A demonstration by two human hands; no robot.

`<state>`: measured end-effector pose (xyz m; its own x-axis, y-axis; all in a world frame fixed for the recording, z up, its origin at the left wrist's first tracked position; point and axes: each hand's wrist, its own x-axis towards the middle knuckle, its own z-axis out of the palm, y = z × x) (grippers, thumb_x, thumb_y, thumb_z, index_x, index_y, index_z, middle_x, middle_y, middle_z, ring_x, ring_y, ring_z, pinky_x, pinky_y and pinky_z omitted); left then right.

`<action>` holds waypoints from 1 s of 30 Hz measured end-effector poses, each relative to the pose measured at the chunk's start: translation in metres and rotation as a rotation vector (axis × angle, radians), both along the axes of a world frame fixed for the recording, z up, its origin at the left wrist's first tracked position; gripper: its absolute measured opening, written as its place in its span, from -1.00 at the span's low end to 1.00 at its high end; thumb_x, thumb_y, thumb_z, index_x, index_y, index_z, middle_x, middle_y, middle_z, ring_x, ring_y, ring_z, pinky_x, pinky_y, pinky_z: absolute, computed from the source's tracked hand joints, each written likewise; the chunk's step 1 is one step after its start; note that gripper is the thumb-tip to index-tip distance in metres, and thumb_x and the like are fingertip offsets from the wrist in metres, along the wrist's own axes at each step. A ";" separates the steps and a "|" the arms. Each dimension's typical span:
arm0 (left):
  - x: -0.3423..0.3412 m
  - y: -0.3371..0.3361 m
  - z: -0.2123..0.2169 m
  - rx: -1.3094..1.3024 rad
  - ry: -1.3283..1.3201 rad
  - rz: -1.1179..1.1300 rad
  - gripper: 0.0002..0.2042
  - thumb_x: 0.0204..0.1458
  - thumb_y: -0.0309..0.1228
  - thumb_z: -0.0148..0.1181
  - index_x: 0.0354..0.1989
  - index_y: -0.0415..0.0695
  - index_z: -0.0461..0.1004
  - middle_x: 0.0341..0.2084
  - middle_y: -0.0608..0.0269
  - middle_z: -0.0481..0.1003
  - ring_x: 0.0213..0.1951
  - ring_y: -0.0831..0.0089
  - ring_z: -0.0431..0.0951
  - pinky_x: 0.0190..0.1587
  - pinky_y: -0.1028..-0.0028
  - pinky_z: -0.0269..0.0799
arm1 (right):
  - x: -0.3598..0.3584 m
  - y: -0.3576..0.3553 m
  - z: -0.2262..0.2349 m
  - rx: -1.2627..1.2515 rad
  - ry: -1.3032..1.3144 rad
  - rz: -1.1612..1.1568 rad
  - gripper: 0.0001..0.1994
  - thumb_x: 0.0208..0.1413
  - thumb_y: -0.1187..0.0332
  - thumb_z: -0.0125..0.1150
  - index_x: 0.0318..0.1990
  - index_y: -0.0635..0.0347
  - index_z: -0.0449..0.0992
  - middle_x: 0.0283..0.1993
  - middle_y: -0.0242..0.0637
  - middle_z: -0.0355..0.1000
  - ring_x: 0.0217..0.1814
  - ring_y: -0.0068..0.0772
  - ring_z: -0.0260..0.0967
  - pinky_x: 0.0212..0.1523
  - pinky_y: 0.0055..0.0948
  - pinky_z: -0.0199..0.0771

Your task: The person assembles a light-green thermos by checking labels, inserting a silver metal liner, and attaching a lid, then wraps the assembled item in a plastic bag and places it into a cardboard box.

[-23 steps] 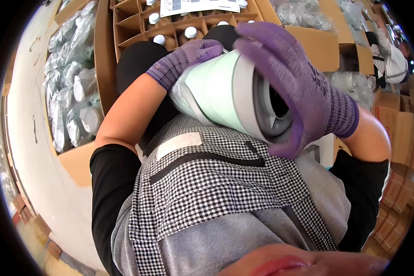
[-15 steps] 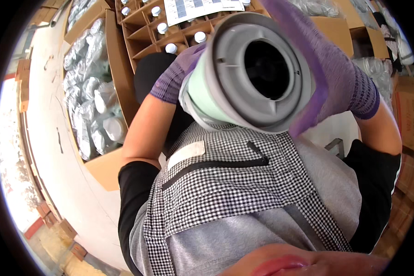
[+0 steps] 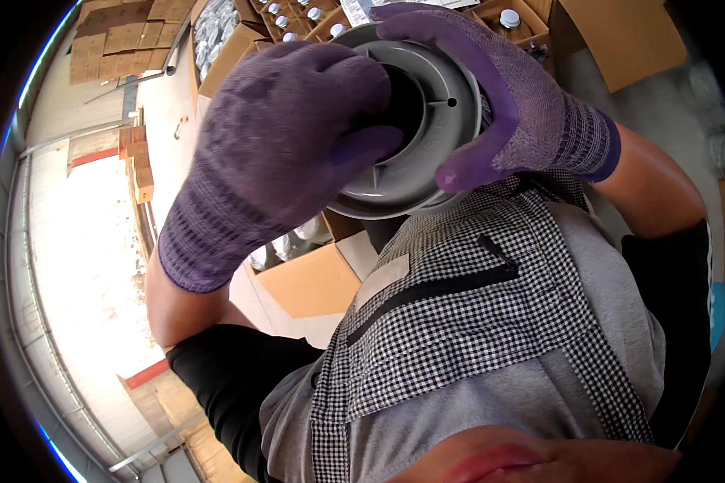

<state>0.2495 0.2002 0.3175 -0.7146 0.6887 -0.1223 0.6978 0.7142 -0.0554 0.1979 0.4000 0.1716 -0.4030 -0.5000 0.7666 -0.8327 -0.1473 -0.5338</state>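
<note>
A hollow, round grey plastic housing (image 3: 447, 133) is held up in front of my apron, its ring-shaped end facing me. My right hand (image 3: 511, 101), in a purple glove, grips it from the right, fingers over the far rim and thumb on the near rim. My left hand (image 3: 290, 133), gloved the same way, reaches across from the left. Its fingers and thumb curl into the dark central opening; the fingertips are hidden there, and so is anything they may hold. The housing's pale green side, visible earlier, is out of sight.
Beyond the housing, a divided carton holds several white-capped bottles (image 3: 509, 19), with a printed sheet on top. Left of it stand cartons of plastic-wrapped items (image 3: 216, 36). An open carton flap (image 3: 620, 40) is at far right. Stacked cardboard (image 3: 121, 36) leans at far left.
My left hand has moved from the housing's far left side to its central opening, fingers inside. My right hand has closed onto the rim. The view has shifted, showing more of the left wall.
</note>
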 end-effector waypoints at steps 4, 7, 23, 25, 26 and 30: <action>0.006 0.018 -0.008 -0.080 -0.106 0.206 -0.71 0.07 -0.24 0.31 -0.18 -0.22 0.62 -0.43 0.07 0.61 -0.38 0.25 0.65 -0.23 0.30 0.58 | 0.006 -0.001 0.000 -0.037 -0.025 -0.046 -0.03 -0.29 -0.05 0.63 0.21 0.35 0.26 0.19 0.08 0.29 0.27 0.09 0.28 0.30 -0.10 0.29; 0.009 0.024 -0.005 -0.043 -0.180 0.297 -0.71 0.16 -0.24 0.19 -0.19 -0.24 0.62 -0.45 0.01 0.61 -0.41 0.20 0.66 -0.25 0.28 0.58 | 0.004 -0.002 -0.001 -0.068 0.005 -0.034 -0.11 -0.24 0.00 0.60 0.19 0.32 0.28 0.17 0.08 0.30 0.22 0.09 0.32 0.24 -0.13 0.34; -0.023 -0.006 0.000 0.055 -0.101 -0.355 -0.67 -0.01 -0.42 0.36 -0.01 -0.06 0.61 -0.07 0.11 0.60 -0.07 0.21 0.64 -0.08 0.35 0.63 | -0.025 0.006 -0.028 -0.171 -0.364 0.386 -0.40 0.04 0.15 0.37 0.13 0.24 0.26 0.22 -0.06 0.25 0.31 -0.27 0.20 0.32 -0.28 0.16; -0.030 -0.002 0.007 -0.024 -0.126 -0.413 -0.65 -0.04 -0.36 0.38 -0.02 -0.03 0.61 -0.04 0.16 0.59 0.04 0.18 0.58 0.05 0.28 0.58 | -0.033 0.000 -0.037 -0.173 -0.323 0.409 -0.40 0.04 0.14 0.37 0.13 0.25 0.26 0.21 -0.08 0.24 0.33 -0.28 0.16 0.35 -0.27 0.11; -0.037 0.001 0.006 -0.050 -0.108 -0.469 -0.64 -0.07 -0.35 0.38 -0.03 -0.03 0.62 -0.04 0.17 0.59 0.06 0.18 0.57 0.06 0.27 0.57 | -0.032 -0.001 -0.037 -0.224 -0.361 0.447 -0.42 0.07 0.13 0.35 0.12 0.26 0.27 0.20 -0.10 0.25 0.32 -0.29 0.17 0.35 -0.27 0.11; -0.056 0.000 0.005 -0.059 -0.126 -0.565 -0.61 -0.14 -0.27 0.41 -0.07 -0.02 0.61 -0.05 0.22 0.59 0.04 0.18 0.55 0.06 0.21 0.54 | -0.028 0.002 -0.050 -0.134 -0.484 0.361 0.02 -0.02 -0.09 0.45 0.46 0.22 0.01 0.37 0.02 0.20 0.42 -0.08 0.22 0.40 -0.13 0.26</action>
